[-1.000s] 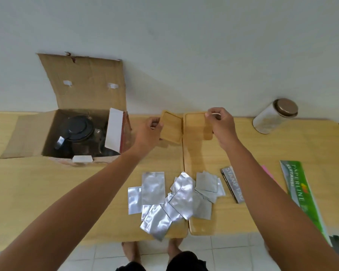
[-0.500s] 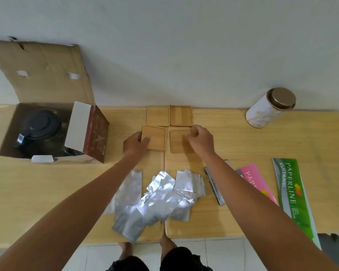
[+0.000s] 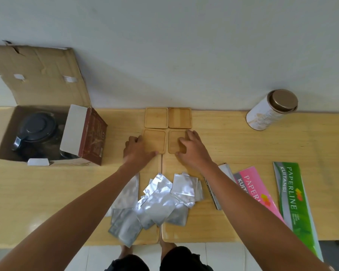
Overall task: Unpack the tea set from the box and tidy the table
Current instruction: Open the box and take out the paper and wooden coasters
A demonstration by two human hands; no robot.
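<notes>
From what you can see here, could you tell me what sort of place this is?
Probably a home or small office: a wooden table pushed against a plain wall, Paperline receipt books beside a canister, and white floor tiles below.

We see four square wooden coasters (image 3: pixel 156 117) in a grid on the pale wooden bench (image 3: pixel 243 145); our left hand (image 3: pixel 138 150) and right hand (image 3: pixel 191 149) rest flat on the near two.

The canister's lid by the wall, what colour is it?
Brown, metallic-looking lid, seen in the head view.
</notes>
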